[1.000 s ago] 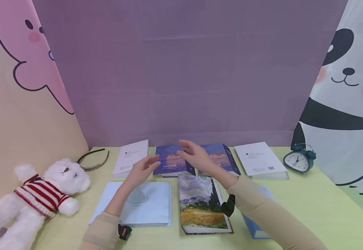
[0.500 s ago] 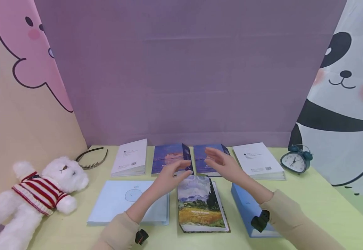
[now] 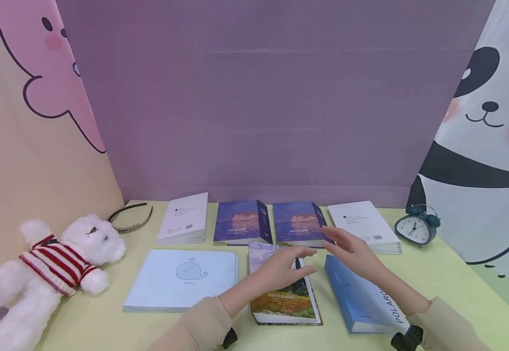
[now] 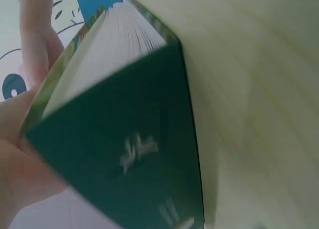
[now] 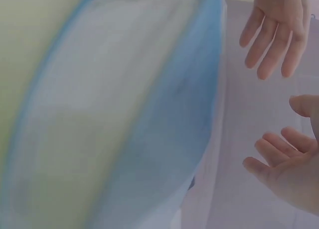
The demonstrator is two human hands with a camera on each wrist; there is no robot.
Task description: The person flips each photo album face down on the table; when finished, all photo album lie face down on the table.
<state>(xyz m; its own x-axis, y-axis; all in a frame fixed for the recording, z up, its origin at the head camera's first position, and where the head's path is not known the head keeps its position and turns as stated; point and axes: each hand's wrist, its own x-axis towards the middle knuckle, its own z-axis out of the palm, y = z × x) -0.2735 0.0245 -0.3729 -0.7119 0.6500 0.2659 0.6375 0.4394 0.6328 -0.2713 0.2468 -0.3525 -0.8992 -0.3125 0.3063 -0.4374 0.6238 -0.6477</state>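
Observation:
Over the photo album with a painted landscape cover (image 3: 280,300) my left hand (image 3: 282,268) hovers, fingers extended and thumb apart. The album's dark green spine (image 4: 129,134) and page edges fill much of the left wrist view, with that hand's edge behind. My right hand (image 3: 352,251) is raised above the blue Polaroid album (image 3: 355,297), its fingers loosely spread. Nothing is held by either hand. In the right wrist view both hands face each other, beside the blurred blue album cover (image 5: 169,104). A pale blue whale album (image 3: 166,280) lies to the left.
Two purple photo albums (image 3: 236,222) and two white albums (image 3: 184,217) line the back of the table. A teal alarm clock (image 3: 414,228) stands back right. At left lie a white teddy bear (image 3: 61,263) in a striped sweater and a dark headband (image 3: 131,226).
Both hands have moved rightward and slightly down, from near the purple albums and whale album to over the landscape and blue albums. The albums stay where they were.

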